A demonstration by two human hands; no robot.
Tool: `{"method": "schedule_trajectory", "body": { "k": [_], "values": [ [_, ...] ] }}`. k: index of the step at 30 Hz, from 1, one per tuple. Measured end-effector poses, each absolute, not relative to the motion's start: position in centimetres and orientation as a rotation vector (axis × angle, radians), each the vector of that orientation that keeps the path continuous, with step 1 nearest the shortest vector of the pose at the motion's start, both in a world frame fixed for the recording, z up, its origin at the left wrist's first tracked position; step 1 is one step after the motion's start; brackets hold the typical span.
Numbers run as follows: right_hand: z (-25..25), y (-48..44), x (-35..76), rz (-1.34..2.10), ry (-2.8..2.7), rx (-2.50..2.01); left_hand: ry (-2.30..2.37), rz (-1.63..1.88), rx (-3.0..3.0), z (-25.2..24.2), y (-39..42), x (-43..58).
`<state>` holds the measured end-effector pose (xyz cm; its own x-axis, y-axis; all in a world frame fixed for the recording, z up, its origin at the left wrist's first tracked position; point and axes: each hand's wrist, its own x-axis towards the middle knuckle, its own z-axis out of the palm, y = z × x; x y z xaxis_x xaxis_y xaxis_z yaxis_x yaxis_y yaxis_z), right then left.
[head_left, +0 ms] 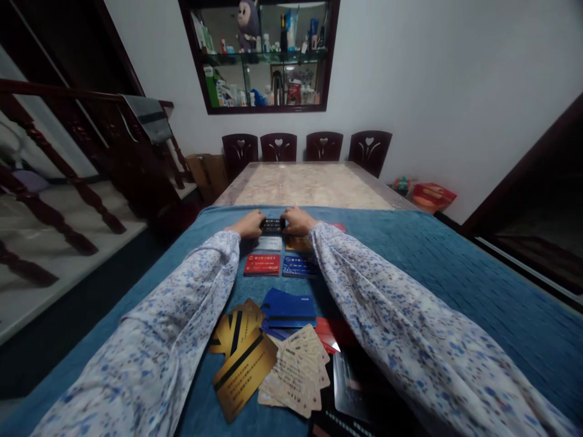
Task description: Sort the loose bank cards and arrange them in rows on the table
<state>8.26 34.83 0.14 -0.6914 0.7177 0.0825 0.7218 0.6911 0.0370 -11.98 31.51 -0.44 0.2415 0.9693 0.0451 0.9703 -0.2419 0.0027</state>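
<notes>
Hands are meeting at the blue cloth-covered worktop point(455, 267)'s far edge: left hand point(248, 225) and right hand point(298, 220) are each pinching an end of a small dark rectangular card point(272, 226), above a grey card point(268, 243).

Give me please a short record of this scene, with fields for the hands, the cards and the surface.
left hand: on the left end of the dark card
right hand: on its right end
row below: red card, blue card
near pile: gold cards, beige cards, blue cards
surface: blue cloth
</notes>
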Motion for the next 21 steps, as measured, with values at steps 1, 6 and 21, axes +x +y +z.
{"method": "schedule_trajectory", "body": {
  "k": [1,6,21],
  "values": [
    [0.0,34.9,8.2,-0.094,-2.828,-1.217,-1.929,-0.049,-2.448,-0.6,31.8,-12.0],
    [-0.5,35.3,7.7,-0.075,-2.854,-1.277,-1.951,0.039,-2.426,-1.2,32.8,-11.9],
    [-0.8,35.9,7.2,-0.04,-2.907,-1.303,-1.991,0.163,-2.463,-1.4,34.3,-12.4]
  ]
}}
